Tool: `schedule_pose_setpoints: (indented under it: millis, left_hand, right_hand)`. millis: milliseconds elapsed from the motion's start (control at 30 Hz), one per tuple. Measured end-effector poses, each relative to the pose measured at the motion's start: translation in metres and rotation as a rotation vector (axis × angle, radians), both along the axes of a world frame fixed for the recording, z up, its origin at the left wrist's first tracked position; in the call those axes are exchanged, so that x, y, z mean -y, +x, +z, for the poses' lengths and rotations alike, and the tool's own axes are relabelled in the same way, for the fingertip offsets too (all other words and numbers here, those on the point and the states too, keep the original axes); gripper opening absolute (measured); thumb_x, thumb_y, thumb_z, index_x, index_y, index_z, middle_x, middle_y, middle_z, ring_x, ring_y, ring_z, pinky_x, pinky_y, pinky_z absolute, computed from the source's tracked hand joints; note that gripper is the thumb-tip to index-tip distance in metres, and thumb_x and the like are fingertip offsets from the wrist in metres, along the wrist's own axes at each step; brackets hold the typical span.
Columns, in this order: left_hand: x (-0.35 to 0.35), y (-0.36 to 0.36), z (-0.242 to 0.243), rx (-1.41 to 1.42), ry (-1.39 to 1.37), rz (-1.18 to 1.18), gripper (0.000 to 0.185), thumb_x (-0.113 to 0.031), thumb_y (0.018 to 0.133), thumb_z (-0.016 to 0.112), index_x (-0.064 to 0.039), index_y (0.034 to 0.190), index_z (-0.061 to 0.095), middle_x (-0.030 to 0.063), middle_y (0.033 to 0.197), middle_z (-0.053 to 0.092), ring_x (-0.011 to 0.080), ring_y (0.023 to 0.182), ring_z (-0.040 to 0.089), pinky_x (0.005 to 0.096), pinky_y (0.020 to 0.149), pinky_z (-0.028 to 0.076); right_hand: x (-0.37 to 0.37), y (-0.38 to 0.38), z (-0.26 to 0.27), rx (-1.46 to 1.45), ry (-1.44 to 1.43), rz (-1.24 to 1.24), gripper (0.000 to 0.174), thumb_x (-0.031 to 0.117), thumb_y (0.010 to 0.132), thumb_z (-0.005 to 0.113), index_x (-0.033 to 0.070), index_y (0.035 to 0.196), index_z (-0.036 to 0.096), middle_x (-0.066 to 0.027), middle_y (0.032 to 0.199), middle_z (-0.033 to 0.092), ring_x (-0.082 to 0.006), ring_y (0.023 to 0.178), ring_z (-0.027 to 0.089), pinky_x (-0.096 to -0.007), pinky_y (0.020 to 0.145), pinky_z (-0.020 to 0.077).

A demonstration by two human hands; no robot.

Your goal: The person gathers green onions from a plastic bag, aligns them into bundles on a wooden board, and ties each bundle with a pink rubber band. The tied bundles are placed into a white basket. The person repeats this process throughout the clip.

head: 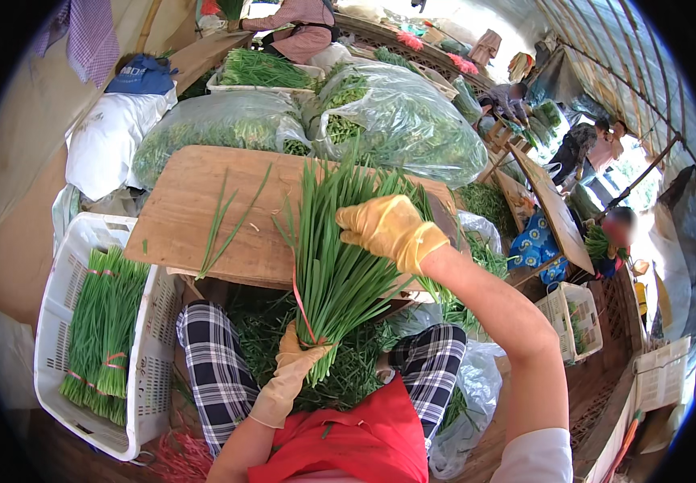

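A large bunch of green garlic chives [342,241] leans over the near edge of a wooden board [203,187]. My left hand [293,368], in a thin pale rubber glove, is closed around the cut ends of the bunch, where a red tie [301,302] loops round and runs up along the leaves. Higher up, my right hand [384,229], in a yellow glove, has its fingers curled at the leaves; whether it pinches any leaf or the tie is hidden. A few loose chive leaves [221,223] lie on the board's left part.
A white plastic crate [142,362] with tied chive bundles [103,326] stands at the left. Clear plastic bags of greens [402,121] lie behind the board. Red ties [182,456] are heaped at the lower left. Trimmings [348,374] lie between the knees. Several people work farther off.
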State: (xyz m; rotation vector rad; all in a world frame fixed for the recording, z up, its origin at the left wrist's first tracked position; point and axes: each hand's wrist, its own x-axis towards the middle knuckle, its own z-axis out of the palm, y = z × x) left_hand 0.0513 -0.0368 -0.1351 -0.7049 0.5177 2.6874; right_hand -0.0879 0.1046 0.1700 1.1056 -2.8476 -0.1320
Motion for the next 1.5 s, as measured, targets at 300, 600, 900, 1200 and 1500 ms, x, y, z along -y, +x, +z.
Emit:
schedule_pose_setpoints:
  millis: [300, 600, 900, 1200, 1500]
  left_hand:
    - [-0.007, -0.003, -0.039, -0.217, -0.543, -0.089, 0.070, -0.004, 0.063, 0.086, -0.011, 0.123, 0.051, 0.0075, 0.100, 0.065, 0.0142, 0.080, 0.065, 0.0297, 0.067, 0.059]
    - [0.005, -0.001, 0.007, -0.206, -0.760, -0.197, 0.079, -0.003, 0.058, 0.089, -0.009, 0.126, 0.048, 0.0057, 0.102, 0.066, 0.0137, 0.084, 0.064, 0.0294, 0.070, 0.059]
    - [0.004, 0.004, 0.016, -0.242, -0.912, -0.232, 0.079, 0.001, 0.061, 0.085, -0.008, 0.129, 0.046, 0.0059, 0.103, 0.066, 0.0137, 0.085, 0.064, 0.0277, 0.071, 0.059]
    - [0.013, 0.007, 0.022, -0.513, -1.159, -0.127, 0.073, -0.015, 0.060, 0.087, -0.007, 0.126, 0.055, 0.0084, 0.097, 0.070, 0.0207, 0.085, 0.069, 0.0346, 0.077, 0.057]
    - [0.009, 0.006, 0.018, -0.415, -1.257, -0.195, 0.080, -0.021, 0.057, 0.089, -0.008, 0.128, 0.054, 0.0129, 0.106, 0.066, 0.0281, 0.094, 0.066, 0.0394, 0.083, 0.055]
  right_hand:
    - [-0.051, -0.011, 0.045, 0.136, -0.453, -0.424, 0.025, 0.029, 0.093, 0.059, 0.005, 0.085, 0.063, -0.0106, 0.065, 0.062, -0.0167, 0.053, 0.057, -0.0326, 0.053, 0.0483]
    - [-0.013, -0.029, 0.052, 0.258, -0.348, -0.294, 0.034, 0.034, 0.083, 0.074, 0.010, 0.106, 0.065, -0.0077, 0.084, 0.068, -0.0203, 0.082, 0.064, -0.0345, 0.073, 0.0482]
    - [-0.004, -0.035, 0.034, 0.289, -0.118, -0.124, 0.034, 0.036, 0.083, 0.070, 0.007, 0.098, 0.064, -0.0122, 0.089, 0.069, -0.0285, 0.085, 0.066, -0.0374, 0.076, 0.0512]
    - [-0.043, -0.009, 0.025, -0.117, -0.287, -0.388, 0.016, 0.024, 0.088, 0.061, 0.011, 0.079, 0.061, -0.0094, 0.069, 0.063, -0.0269, 0.058, 0.060, -0.0373, 0.054, 0.0460]
    - [-0.040, -0.016, 0.085, 0.605, -0.748, -0.528, 0.068, 0.071, 0.088, 0.048, 0.005, 0.081, 0.063, -0.0019, 0.059, 0.050, -0.0097, 0.051, 0.042, -0.0260, 0.048, 0.0315]
